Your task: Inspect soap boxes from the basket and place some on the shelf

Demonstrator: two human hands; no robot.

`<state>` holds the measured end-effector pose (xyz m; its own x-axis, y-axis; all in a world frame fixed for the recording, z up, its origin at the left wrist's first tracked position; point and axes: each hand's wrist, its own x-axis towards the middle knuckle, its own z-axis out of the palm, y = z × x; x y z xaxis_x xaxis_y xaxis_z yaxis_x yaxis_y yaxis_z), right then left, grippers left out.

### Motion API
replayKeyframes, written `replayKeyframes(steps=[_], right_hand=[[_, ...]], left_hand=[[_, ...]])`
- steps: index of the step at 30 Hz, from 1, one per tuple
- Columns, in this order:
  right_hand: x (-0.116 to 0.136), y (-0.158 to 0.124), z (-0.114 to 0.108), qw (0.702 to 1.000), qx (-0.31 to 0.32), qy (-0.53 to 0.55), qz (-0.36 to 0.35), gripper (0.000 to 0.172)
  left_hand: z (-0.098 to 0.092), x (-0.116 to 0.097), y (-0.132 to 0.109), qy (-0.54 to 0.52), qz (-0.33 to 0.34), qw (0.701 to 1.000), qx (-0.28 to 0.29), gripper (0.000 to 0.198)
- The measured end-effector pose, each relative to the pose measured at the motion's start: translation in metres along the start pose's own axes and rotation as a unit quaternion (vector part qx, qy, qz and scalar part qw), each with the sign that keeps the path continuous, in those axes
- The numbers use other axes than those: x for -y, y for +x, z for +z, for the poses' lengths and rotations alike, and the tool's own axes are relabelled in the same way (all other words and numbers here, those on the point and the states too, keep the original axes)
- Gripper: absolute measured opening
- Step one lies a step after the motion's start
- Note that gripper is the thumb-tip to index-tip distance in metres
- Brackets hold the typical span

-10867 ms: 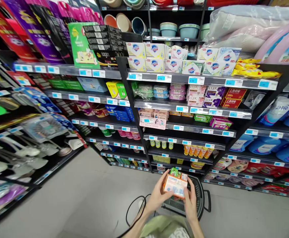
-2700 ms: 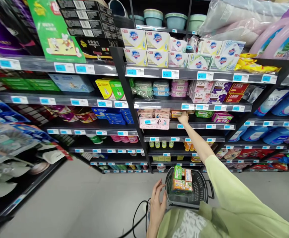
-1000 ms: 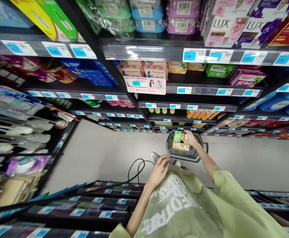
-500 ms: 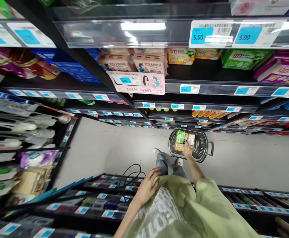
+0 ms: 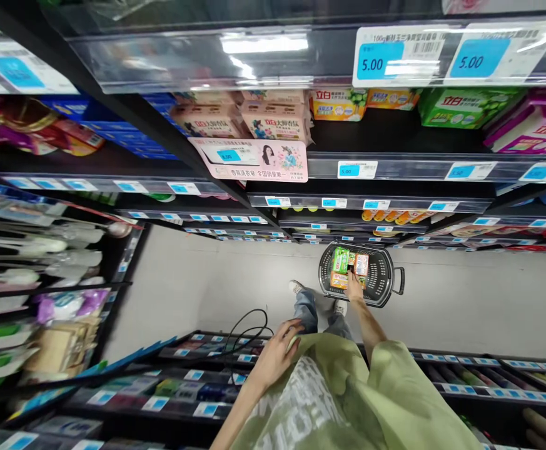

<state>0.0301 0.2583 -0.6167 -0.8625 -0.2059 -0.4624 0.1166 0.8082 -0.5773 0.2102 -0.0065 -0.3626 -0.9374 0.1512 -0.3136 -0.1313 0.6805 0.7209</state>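
My right hand [image 5: 354, 287] reaches down into a black shopping basket [image 5: 382, 247] on the floor. Its fingers are drawn together among packs of soap; a small dark patch shows at the fingertips, too small to name. Around it lie a green soap pack [image 5: 340, 259], an orange soap pack [image 5: 338, 279] and an orange-and-white pack [image 5: 361, 264]. My left hand [image 5: 277, 350] rests against the front of my green T-shirt [image 5: 343, 381], fingers bent loosely and a little apart, with nothing in it.
Ahead rise shelves with price tags, holding pink soap packs [image 5: 275, 119], a green pack [image 5: 470, 107] and a purple pack [image 5: 535, 122]. Utensils hang on the left rack [image 5: 29, 244]. Behind me stand more shelves [image 5: 197, 381], with a looped black cable [image 5: 247, 322] beside them. Grey floor [image 5: 174, 281] runs between.
My right hand has shifted slightly within the basket, and its fingers look more drawn in. The view has moved a little closer to the upper shelf. My left hand stays at the shirt.
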Motion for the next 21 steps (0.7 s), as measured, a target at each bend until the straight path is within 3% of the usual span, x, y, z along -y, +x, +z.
replayKeyframes(steps=[6,9,11,13,16,21], right_hand=[[0.015,-0.037,-0.026,0.999,-0.031,-0.004,-0.015,0.059],[0.027,-0.063,-0.037,0.998,-0.051,0.006,-0.021,0.056],[0.036,-0.081,-0.045,0.997,-0.065,0.013,-0.029,0.057],[0.047,-0.102,-0.056,0.995,-0.083,0.035,-0.05,0.059],[0.066,-0.133,-0.078,0.979,-0.112,0.12,-0.118,0.062],[0.096,-0.176,-0.117,0.938,-0.122,0.231,-0.227,0.066]], left_hand=[[0.023,-0.004,0.006,-0.044,0.004,0.999,-0.012,0.035],[0.046,-0.004,0.014,-0.112,-0.015,0.993,-0.031,0.032],[0.063,-0.002,0.022,-0.196,-0.063,0.977,-0.05,0.035],[0.08,-0.003,0.032,-0.299,-0.124,0.943,-0.08,0.051],[0.096,-0.012,0.047,-0.39,-0.131,0.905,-0.11,0.071],[0.094,-0.047,0.061,-0.619,-0.08,0.769,-0.137,0.076]])
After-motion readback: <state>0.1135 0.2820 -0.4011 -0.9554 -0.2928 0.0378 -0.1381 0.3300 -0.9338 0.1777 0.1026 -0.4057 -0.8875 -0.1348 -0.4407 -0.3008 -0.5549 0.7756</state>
